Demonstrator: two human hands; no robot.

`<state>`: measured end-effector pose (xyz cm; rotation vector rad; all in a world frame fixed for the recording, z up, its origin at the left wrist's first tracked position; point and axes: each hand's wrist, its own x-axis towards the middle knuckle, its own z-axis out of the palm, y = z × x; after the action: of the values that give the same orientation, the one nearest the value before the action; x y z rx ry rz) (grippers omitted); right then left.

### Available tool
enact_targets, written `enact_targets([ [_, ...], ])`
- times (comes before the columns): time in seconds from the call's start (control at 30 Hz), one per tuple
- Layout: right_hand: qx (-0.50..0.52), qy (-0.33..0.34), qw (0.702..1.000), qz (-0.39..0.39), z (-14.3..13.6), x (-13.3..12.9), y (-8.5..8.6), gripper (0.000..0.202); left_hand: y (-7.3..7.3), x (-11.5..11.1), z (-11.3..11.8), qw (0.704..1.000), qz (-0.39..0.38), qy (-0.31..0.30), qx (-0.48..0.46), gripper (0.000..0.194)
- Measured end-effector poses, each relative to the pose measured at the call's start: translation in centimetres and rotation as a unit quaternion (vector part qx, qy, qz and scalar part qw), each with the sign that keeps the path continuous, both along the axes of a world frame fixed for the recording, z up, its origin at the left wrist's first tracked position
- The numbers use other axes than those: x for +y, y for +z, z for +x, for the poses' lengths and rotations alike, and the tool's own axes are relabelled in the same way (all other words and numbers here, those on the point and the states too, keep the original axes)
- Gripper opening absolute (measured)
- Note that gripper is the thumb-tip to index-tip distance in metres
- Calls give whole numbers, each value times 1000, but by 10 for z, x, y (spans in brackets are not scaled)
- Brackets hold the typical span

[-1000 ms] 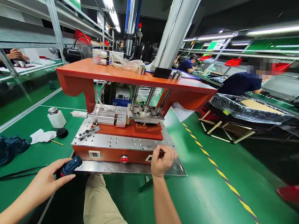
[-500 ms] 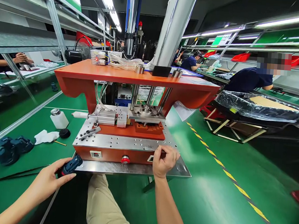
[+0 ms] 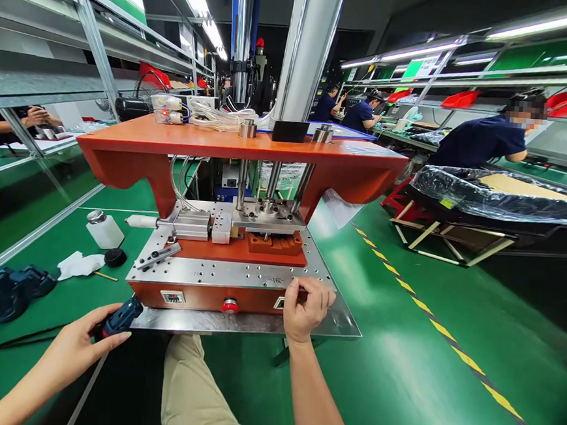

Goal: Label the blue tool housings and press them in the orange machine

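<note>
Fingers and thumb of my left hand (image 3: 88, 338) close round a dark blue part (image 3: 123, 316) at the front left corner of an orange press machine (image 3: 240, 142). My right hand (image 3: 306, 309) is curled at the machine's front right edge, over a small panel (image 3: 279, 302); whatever its fingers may hold is hidden. Between the hands a red button (image 3: 229, 306) sits on the front face. Behind it, a metal press plate (image 3: 268, 218) stands above an orange fixture block (image 3: 275, 242). A cylinder with a white tip (image 3: 141, 221) lies left of the block.
On the green bench at the left are a white bottle (image 3: 105, 231), a black cap (image 3: 115, 257), a white cloth (image 3: 79, 265), several dark blue parts (image 3: 10, 289) and black tweezers (image 3: 18, 339). People in dark shirts (image 3: 480, 139) sit at the right, beyond a plastic-wrapped tray (image 3: 505, 198).
The view has shifted slightly, so the machine and both hands appear a little further left. Both hands keep nearly the same pose and place at the machine.
</note>
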<state>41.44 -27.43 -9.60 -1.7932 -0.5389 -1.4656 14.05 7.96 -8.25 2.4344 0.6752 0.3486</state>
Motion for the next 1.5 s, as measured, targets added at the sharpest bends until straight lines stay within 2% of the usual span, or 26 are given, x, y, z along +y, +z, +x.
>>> enact_targets([
  [0.23,0,11,1000,3,0,-1,1,10,6,-3,0,1000,17,13,13,63],
  [0.93,-5,0,1000,0,0,-1,0,9,0,-3,0,999,44,-22,12,60],
  [1.23,-4,10,1000,7,-1,1,-3,8,7,-10,1,998,53,-32,-7,57],
  [1.3,9,10,1000,-2,-6,-2,3,7,5,-8,-1,998,49,-30,-10,57],
  [1.37,28,12,999,-42,-9,-9,18,7,1,-5,-3,999,42,-33,-10,57],
  [1.43,36,35,995,-90,-4,-17,42,8,-4,-1,-4,999,36,-40,-8,58],
  [1.5,47,97,986,-126,14,-20,70,16,-9,1,-4,998,27,-51,-6,59],
])
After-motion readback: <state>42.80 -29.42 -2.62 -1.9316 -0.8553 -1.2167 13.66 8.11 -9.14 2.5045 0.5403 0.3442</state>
